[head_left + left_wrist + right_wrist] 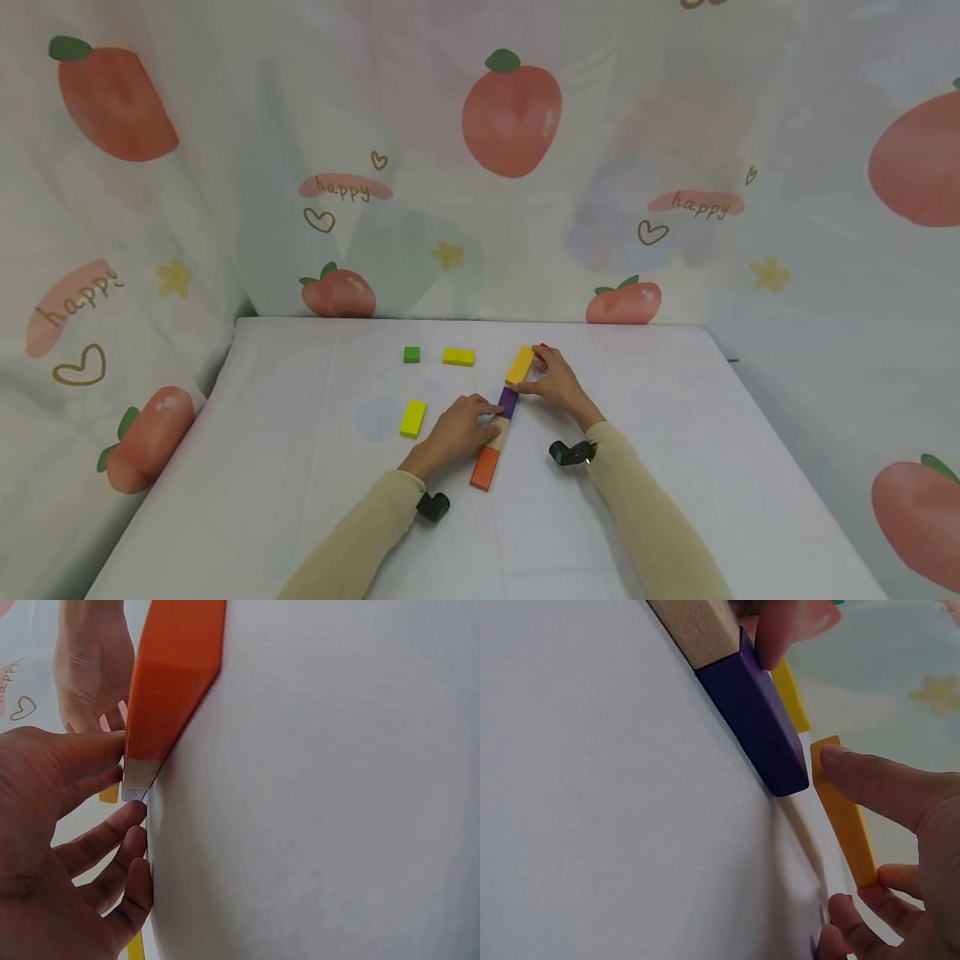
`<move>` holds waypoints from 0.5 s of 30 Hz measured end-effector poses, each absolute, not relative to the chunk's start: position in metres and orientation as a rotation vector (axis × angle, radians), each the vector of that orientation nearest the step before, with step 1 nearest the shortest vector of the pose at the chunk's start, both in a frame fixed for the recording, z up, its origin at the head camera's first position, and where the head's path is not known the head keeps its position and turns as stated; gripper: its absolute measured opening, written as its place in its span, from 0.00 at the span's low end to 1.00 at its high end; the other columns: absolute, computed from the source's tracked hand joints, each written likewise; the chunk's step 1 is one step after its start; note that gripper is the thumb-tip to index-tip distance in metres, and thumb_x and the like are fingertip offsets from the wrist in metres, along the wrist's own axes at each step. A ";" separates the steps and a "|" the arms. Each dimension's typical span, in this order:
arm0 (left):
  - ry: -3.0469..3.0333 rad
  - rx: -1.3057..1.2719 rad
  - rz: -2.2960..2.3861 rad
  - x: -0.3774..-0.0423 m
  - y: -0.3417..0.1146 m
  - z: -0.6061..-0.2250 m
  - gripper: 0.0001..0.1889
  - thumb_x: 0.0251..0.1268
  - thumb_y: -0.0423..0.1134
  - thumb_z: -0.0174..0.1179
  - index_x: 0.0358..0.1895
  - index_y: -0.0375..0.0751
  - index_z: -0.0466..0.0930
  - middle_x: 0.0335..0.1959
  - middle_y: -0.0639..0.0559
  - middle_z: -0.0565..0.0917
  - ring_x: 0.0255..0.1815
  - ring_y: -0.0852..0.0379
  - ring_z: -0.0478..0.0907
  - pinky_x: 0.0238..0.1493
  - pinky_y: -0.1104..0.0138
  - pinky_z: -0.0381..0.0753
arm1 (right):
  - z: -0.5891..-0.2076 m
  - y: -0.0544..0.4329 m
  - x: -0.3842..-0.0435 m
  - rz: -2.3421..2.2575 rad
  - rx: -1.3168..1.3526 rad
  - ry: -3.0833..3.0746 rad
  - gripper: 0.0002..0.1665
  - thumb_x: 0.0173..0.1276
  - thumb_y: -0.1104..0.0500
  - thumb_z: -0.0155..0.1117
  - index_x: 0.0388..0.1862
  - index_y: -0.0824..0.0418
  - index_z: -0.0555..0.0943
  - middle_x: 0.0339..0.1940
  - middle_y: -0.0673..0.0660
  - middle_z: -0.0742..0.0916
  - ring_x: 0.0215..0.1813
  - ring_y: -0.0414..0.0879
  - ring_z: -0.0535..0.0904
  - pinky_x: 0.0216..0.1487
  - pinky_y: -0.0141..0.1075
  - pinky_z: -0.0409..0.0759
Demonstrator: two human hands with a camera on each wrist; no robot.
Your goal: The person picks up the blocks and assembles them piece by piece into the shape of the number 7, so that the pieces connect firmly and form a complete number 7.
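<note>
Square the yellow-orange block (520, 366), pinched in your right hand (559, 385) just beyond the purple block (509, 402), to the row (502, 435), letting your left hand (456, 429), fingers loosely spread, steady the row's side.

Reaches forward with both arms (652, 508), angled inward; extends the right hand (557, 382) farther, with thumb (881, 784) and fingers (889, 907) in a pinch; holds the left hand (459, 429) nearer, fingers loosely bent.

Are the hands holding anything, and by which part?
The right hand holds the yellow-orange block near its two ends. The left hand touches the purple block, apparently without gripping it.
</note>
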State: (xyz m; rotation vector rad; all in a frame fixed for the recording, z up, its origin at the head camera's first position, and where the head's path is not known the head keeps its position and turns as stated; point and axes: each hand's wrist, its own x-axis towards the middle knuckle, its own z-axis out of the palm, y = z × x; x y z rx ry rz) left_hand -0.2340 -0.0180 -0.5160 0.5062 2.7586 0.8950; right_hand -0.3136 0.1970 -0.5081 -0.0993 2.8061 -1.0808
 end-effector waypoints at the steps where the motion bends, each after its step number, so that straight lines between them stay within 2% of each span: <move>1: 2.757 0.505 0.899 -0.234 -0.018 -0.516 0.20 0.69 0.49 0.60 0.63 0.58 0.78 0.57 0.52 0.79 0.59 0.53 0.74 0.63 0.56 0.77 | -0.509 0.197 -0.315 -1.084 -0.099 2.802 0.56 0.55 0.46 0.77 0.76 0.59 0.60 0.71 0.64 0.68 0.68 0.59 0.69 0.71 0.55 0.69; 15: 2.763 0.520 0.900 -0.234 -0.018 -0.516 0.20 0.68 0.48 0.60 0.63 0.57 0.79 0.57 0.52 0.80 0.58 0.54 0.74 0.62 0.56 0.77 | -0.514 0.198 -0.320 -1.035 -0.091 2.782 0.56 0.54 0.46 0.78 0.76 0.60 0.60 0.72 0.66 0.68 0.67 0.60 0.69 0.72 0.56 0.67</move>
